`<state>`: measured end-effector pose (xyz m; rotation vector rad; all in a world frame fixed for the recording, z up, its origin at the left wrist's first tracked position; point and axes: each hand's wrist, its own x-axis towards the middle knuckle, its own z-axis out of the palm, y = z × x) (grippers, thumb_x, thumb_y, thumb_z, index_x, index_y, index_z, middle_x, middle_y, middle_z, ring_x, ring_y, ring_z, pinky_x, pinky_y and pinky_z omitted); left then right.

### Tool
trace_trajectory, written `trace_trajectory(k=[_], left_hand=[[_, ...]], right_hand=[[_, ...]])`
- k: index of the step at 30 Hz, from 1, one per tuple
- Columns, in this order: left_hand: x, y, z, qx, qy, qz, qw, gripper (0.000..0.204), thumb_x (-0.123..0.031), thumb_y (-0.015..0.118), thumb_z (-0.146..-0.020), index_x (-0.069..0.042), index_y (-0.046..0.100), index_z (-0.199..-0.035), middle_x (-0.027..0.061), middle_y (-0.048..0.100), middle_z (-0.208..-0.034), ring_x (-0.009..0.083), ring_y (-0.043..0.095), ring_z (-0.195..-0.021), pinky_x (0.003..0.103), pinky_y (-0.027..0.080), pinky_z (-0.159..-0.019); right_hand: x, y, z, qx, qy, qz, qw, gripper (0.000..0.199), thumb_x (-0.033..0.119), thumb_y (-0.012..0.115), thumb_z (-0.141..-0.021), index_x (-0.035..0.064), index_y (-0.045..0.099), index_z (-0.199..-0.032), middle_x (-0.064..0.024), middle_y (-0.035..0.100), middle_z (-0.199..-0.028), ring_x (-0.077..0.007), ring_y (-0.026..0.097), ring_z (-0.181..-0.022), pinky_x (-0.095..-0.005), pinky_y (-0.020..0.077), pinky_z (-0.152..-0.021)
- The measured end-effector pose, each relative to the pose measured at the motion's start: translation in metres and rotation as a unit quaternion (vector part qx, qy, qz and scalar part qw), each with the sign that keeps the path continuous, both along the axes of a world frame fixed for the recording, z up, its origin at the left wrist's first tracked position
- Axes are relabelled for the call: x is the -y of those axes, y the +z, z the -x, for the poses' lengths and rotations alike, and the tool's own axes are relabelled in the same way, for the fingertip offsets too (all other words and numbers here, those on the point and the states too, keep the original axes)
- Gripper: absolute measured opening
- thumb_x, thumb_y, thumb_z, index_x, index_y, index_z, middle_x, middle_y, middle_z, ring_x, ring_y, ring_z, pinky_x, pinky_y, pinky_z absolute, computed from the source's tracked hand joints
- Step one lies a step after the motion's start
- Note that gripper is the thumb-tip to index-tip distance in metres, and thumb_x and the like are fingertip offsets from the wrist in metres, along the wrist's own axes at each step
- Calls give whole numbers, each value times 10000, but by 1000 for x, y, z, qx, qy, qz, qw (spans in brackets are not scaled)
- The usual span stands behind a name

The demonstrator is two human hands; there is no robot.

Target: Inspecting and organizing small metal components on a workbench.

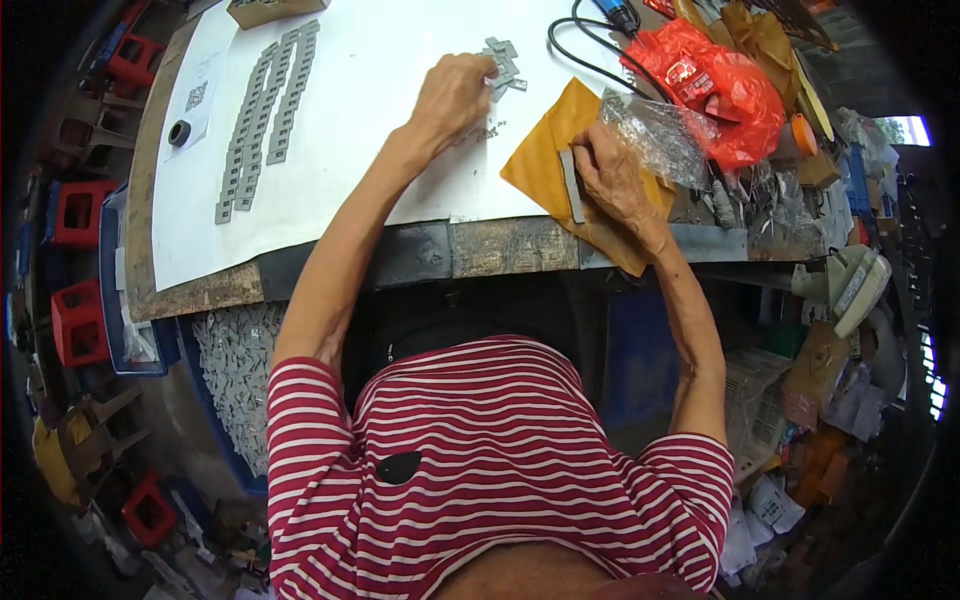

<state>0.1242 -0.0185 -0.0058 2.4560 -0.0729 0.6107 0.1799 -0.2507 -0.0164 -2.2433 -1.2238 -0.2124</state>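
1. A broad worktable (500, 246) takes up the upper middle, its wooden front edge looking worn, its top spread with a white sheet (355, 70).
2. Over on the left I see a red stool (135, 62) toward the top, a second stool (78, 212) and a third stool (80, 322) below it, and a fourth stool (150, 510) at lower left.
3. A brownish chair (105, 425) stands at lower left.
4. Grey floor (175, 425) shows beside it.
5. Clutter crowds the lower right, around a pale crate (755, 400).
6. Light glares through a bright opening (905, 130) at upper right and bright slits (932, 380) lower down; the edges are dim.
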Motion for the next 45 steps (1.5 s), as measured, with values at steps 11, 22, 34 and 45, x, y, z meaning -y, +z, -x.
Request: trace_trajectory(k=[11,22,34,45], left_hand=[[23,-17,-30,-34,81,-65,994,169,-1,587,-709,6,602,-877,182,564,-788,325,562,-756,418,464,-708],[17,-19,-25,-29,60,10,998,136,-12,533,-695,25,586,-814,184,579,-783,296,566,-720,372,475,-680],[10,2,26,-10,50,182,982,106,-85,512,-813,2,518,-873,94,593,-806,178,573,-731,295,476,-615],[18,9,112,-118,16,412,903,150,-124,566,-815,-15,570,-919,29,603,-776,84,559,-736,216,435,-656]], right_hand=[[17,22,3,-431,-45,-175,884,62,42,508,-804,-15,511,-782,-23,514,-580,-64,474,-473,-193,390,-440],[21,47,36,-522,-71,-266,807,52,27,552,-779,-17,544,-807,-32,552,-636,-40,465,-474,-163,355,-404],[-21,41,79,-596,-39,-402,694,102,-13,565,-767,-44,538,-861,-84,571,-699,-67,476,-491,-171,355,-408],[-53,29,87,-569,-72,-298,763,136,6,552,-762,-35,569,-891,-54,586,-705,-49,475,-510,-159,358,-430]])
